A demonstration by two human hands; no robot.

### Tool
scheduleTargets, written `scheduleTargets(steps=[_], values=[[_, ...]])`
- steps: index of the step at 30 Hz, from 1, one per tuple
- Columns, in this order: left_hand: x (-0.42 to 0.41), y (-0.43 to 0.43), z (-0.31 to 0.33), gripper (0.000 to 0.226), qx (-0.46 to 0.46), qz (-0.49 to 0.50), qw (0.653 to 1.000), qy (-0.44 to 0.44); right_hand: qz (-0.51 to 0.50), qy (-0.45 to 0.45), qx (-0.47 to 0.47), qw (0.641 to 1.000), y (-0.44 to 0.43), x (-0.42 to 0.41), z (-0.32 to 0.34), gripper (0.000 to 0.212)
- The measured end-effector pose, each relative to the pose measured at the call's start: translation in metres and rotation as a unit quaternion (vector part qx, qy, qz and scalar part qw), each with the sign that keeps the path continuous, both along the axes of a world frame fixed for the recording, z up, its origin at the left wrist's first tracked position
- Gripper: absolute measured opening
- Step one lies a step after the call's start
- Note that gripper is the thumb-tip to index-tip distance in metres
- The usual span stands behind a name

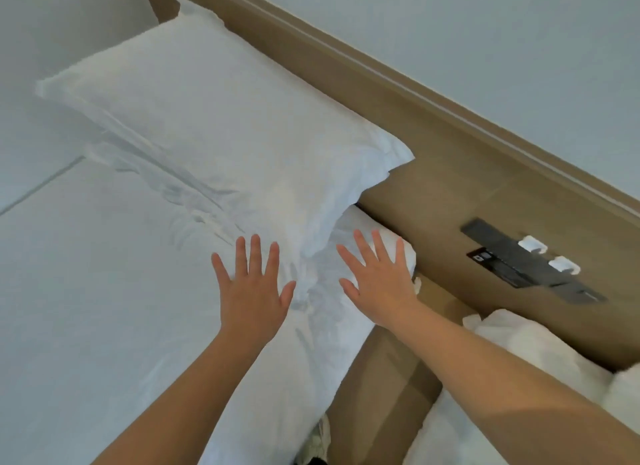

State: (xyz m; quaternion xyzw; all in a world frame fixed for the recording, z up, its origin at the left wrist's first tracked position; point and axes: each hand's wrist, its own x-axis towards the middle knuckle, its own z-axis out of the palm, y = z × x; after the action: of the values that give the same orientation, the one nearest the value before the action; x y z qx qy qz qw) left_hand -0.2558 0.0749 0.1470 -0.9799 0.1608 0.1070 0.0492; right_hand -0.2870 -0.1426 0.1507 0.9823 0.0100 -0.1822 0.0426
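- Nearest, low right: rumpled white bedding (pixel 519 346) on a neighbouring bed, across a brown gap from your work.
- Your left hand (pixel 251 291) is flat, with fingers straight and spread, gripping nothing. It lies over the sheet (pixel 104 291) just short of the pillow's near edge. Whether it touches or hovers, I cannot tell.
- Your right hand (pixel 377 288) is likewise flat and splayed and holds nothing. It is over the mattress corner beside the headboard.
- Between the two hands the sheet bunches into wrinkles. Judgement: spread palms suit pressing that ridge flat, not lifting it.
- The sheet covers the bed, smooth toward the left and creased along the pillow's near side.
- The pillow (pixel 214 118) lies on the sheet at the head of the bed, long side against the headboard. Its drooping right end lies just beyond your fingertips.
- The headboard (pixel 433 194) is a brown panel. A dark switch plate (pixel 530 263) with two white fittings sits right of the pillow, well apart from your hands.
- Farthest: a pale wall (pixel 485 31).
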Motion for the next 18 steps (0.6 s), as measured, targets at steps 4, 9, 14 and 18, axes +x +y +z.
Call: scheduleTargets(steps=[4, 9, 14, 18], values=[[-0.042, -0.074, -0.006, 0.086, 0.018, -0.087, 0.996, 0.022, -0.095, 0.017, -0.008, 0.995, -0.065, -0.08, -0.006, 0.064], [-0.125, -0.186, -0.004, 0.074, 0.027, -0.219, 0.975, 0.031, -0.277, 0.058, -0.012, 0.959, -0.16, -0.236, -0.01, 0.065], [-0.241, -0.287, 0.006, 0.074, 0.02, -0.348, 0.936, 0.05, -0.443, 0.106, -0.015, 0.89, -0.22, -0.418, -0.004, 0.067], [-0.332, -0.346, 0.006, 0.073, 0.034, -0.444, 0.893, 0.068, -0.549, 0.091, 0.028, 0.83, -0.241, -0.53, 0.001, 0.061]])
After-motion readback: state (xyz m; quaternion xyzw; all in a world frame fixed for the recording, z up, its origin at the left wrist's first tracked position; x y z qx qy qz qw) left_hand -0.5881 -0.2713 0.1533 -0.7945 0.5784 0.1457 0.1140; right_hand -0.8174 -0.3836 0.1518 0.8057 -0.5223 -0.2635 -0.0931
